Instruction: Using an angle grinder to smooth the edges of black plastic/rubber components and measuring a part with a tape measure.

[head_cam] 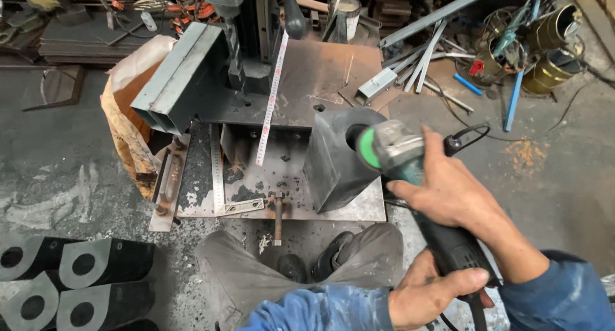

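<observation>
- Steel-grey and teal angle grinder (410, 177), held in both hands: the right hand (448, 190) is wrapped over the gear head just behind the green-rimmed disc guard, fingers curled down around the body.
- Left hand (426, 292), closed around the dark rear handle, thumb laid along the top (cable trailing below, near the knee).
- Disc end of the grinder meets the upper right corner of the dark metal workpiece (339, 158), a block-shaped piece with a round opening at its top, standing upright on the flat steel plate (368, 206) on the floor.
- Good practice, as judged from this pose: keep both grips firm, hold the guard between disc and body, and brace the workpiece, which looks unclamped and could shift.
- Left of the workpiece lie a steel ruler (218, 171), a hanging tape measure (272, 94) and a bolt (278, 216).
- Farther out: similar dark cut pieces (77, 283) stacked at lower left, a rectangular steel tube (176, 78) resting on a sack.
</observation>
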